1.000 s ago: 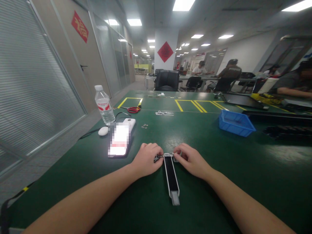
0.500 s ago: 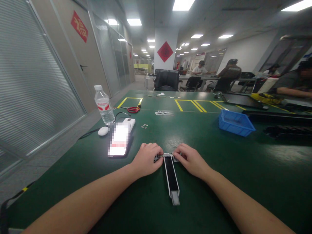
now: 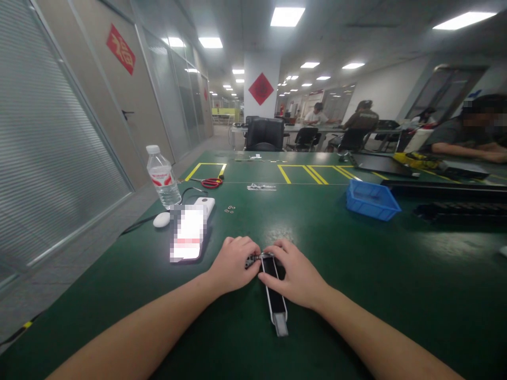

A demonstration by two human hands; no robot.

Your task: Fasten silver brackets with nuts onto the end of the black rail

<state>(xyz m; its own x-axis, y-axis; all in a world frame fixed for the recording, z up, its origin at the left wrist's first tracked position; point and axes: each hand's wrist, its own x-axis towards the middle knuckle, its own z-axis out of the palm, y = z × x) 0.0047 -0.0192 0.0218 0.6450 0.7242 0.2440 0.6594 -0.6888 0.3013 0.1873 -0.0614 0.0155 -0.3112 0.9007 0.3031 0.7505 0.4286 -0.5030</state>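
A long, narrow black piece with a white rim (image 3: 276, 295) lies lengthwise on the green table, a flat grey tab (image 3: 281, 324) sticking out at its near end. At its far left corner, my left hand (image 3: 235, 265) is closed in a pinch on a small dark metal part (image 3: 250, 260). My right hand (image 3: 297, 272) is closed round the far end of the black piece, the thumb lying across its top and the fingers curled over the far edge. What lies under those fingers is hidden.
Left of my hands are a bright-screened phone (image 3: 189, 232), a white mouse-like object (image 3: 161, 220) and a water bottle (image 3: 163, 179). Beyond lie red-handled scissors (image 3: 212, 182), several small rings (image 3: 229, 209) and thin metallic pieces (image 3: 261, 187). A blue bin (image 3: 372, 200) stands right.
My right hand has shifted from the right side of the black piece to over its far end, its thumb now across it. My left hand keeps its pinch. The view has turned slightly.
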